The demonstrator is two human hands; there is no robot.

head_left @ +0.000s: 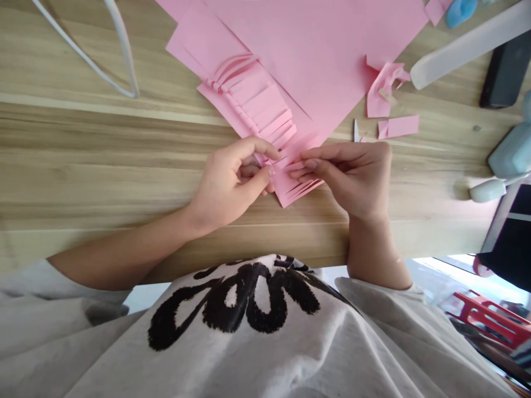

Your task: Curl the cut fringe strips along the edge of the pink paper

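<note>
The left hand (230, 185) is half closed, and its thumb and fingers pinch the end of a slit pink paper sheet (259, 105). The right hand (350, 177) is also half closed and holds the same sheet from the other side, between thumb and first finger. The fingers cover the paper here, so the exact grip is hard to make out. The slit sheet lies on a wooden bench (103, 166), with its lower end between the hands and its upper part on a larger pink paper sheet (290, 50), which the top of the view cuts off. Just above the right hand a small metal blade (355, 131) shows, but I cannot tell which tool it belongs to. Pink paper scraps (384, 91) lie to the right of the sheets. At the right edge, a white long object (468, 47) and a black object (506, 69) are cut off and hard to identify.
</note>
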